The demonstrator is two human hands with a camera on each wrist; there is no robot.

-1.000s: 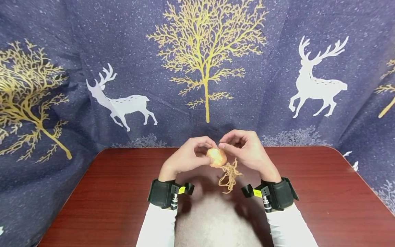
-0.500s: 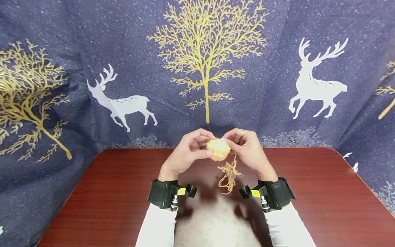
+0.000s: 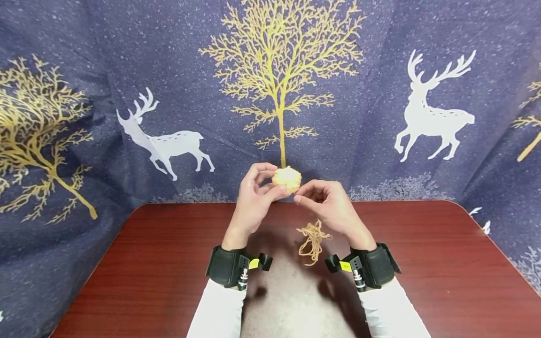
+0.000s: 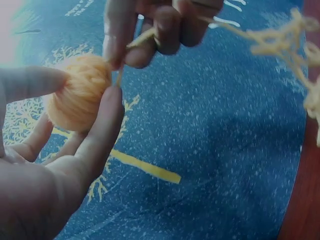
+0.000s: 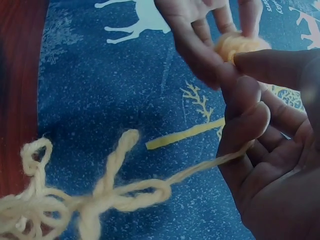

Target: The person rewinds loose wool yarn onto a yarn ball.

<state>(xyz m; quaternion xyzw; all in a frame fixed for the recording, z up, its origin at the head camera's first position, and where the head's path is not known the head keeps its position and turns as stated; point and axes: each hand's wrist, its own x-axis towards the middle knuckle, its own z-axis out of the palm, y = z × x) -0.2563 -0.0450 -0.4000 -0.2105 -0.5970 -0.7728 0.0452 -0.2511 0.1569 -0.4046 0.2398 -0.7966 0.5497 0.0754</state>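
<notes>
A small ball of yellow-orange yarn (image 3: 287, 180) is held up above the far edge of the table by my left hand (image 3: 252, 199). In the left wrist view, the thumb and fingers of that hand grip the yarn ball (image 4: 80, 97) from its sides. Close by on the right, my right hand (image 3: 331, 206) pinches the yarn strand beside the ball. From its curled fingers in the right wrist view, the yarn strand (image 5: 200, 165) runs to a loose tangle of yarn (image 5: 117, 196). Seen from the head, this tangle (image 3: 313, 241) lies below and between both hands.
The red-brown table (image 3: 160, 263) has a pale, shiny patch (image 3: 296, 305) at its near middle. Right behind it hangs a dark blue cloth (image 3: 236, 155) printed with deer and trees. Black straps with small cameras (image 3: 265, 262) sit on both wrists.
My left hand has raised the yarn ball and shifted it slightly left, turning it on the way. My right hand stays close to the ball; the tangle is nearly where it was.
</notes>
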